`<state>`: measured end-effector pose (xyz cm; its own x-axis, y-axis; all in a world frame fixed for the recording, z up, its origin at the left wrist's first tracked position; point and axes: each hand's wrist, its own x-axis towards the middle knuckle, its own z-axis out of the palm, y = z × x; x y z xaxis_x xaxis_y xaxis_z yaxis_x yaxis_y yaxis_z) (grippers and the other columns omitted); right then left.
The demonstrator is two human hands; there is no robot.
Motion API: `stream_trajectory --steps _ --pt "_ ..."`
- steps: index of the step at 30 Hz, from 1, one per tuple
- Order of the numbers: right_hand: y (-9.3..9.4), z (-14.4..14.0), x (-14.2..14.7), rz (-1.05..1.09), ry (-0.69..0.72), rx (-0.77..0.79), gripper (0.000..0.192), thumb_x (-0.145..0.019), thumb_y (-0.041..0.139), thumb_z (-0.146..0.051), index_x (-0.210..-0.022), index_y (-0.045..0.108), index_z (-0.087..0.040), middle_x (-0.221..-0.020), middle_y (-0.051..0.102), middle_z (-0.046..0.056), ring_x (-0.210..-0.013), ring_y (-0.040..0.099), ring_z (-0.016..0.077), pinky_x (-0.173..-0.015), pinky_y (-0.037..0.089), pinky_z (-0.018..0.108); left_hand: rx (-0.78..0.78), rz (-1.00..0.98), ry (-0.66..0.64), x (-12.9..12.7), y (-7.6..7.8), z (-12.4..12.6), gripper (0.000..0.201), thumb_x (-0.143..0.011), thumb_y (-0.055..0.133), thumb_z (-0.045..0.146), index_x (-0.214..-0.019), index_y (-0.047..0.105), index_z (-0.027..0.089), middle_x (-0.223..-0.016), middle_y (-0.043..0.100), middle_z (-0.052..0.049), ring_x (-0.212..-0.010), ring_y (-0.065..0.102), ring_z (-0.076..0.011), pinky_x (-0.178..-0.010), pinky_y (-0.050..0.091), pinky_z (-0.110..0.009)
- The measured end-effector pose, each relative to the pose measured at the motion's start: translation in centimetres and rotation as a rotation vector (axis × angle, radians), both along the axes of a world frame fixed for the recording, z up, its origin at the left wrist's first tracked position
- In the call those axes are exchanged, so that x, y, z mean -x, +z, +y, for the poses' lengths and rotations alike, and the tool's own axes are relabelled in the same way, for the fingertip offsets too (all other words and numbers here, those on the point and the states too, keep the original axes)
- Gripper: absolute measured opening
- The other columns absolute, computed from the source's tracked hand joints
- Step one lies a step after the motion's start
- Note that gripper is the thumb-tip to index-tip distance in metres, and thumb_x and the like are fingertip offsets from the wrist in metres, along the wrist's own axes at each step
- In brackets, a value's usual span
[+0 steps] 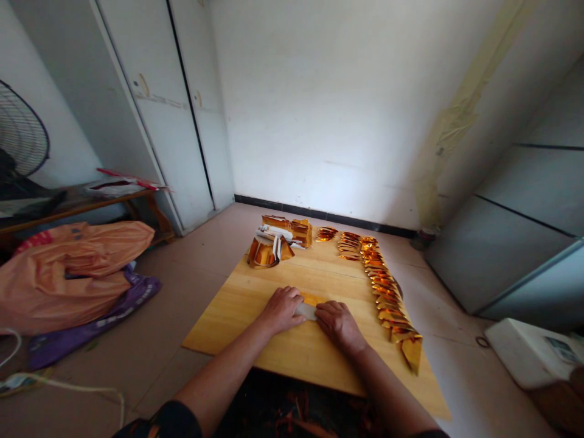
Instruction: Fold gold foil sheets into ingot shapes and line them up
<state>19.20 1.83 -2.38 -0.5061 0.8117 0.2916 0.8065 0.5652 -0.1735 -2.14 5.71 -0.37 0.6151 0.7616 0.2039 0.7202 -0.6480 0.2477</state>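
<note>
A small sheet of foil paper (308, 312), pale grey on its near part and gold along its far edge, lies folded on the wooden board (232, 316). My left hand (283, 309) presses its left end, fingers curled and closed on it. At the right end, the fingers of my right hand (338, 324) are also closed on the paper. Along the board's right side runs a long row of folded gold foil pieces (383, 289). Shorter rows of folded pieces (349, 246) lie at the far edge, beside a loose stack of gold sheets (267, 252).
On the left floor lie an orange cloth-like bag (77, 261) and a purple bag (100, 316), near a low wooden bench (157, 213) and a fan (22, 131). A white box (529, 353) stands right of the board. A cable (86, 387) crosses the floor at lower left.
</note>
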Motion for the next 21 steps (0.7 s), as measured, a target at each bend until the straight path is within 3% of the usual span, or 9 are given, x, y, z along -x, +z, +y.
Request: stream_trajectory --steps 12,21 --pt "-0.2 0.3 0.0 0.229 -0.07 0.05 0.025 -0.092 0.045 -0.03 -0.093 0.068 -0.024 -0.099 0.069 0.005 -0.092 0.059 0.0163 -0.081 0.041 0.03 0.015 0.006 -0.001 0.2 0.3 -0.2 0.026 -0.072 0.065 0.035 -0.096 0.063 0.026 -0.099 0.063 -0.003 -0.097 0.053 -0.0225 -0.083 0.035 -0.036" --pt "0.0 -0.3 0.0 0.171 -0.032 0.009 0.023 -0.093 0.046 -0.029 -0.092 0.068 -0.025 -0.103 0.068 0.004 -0.096 0.058 0.016 -0.084 0.039 0.03 -0.024 0.006 0.041 -0.3 0.2 -1.0 0.017 -0.079 0.058 0.029 -0.094 0.064 0.024 -0.097 0.063 -0.005 -0.096 0.054 -0.0225 -0.084 0.033 -0.038"
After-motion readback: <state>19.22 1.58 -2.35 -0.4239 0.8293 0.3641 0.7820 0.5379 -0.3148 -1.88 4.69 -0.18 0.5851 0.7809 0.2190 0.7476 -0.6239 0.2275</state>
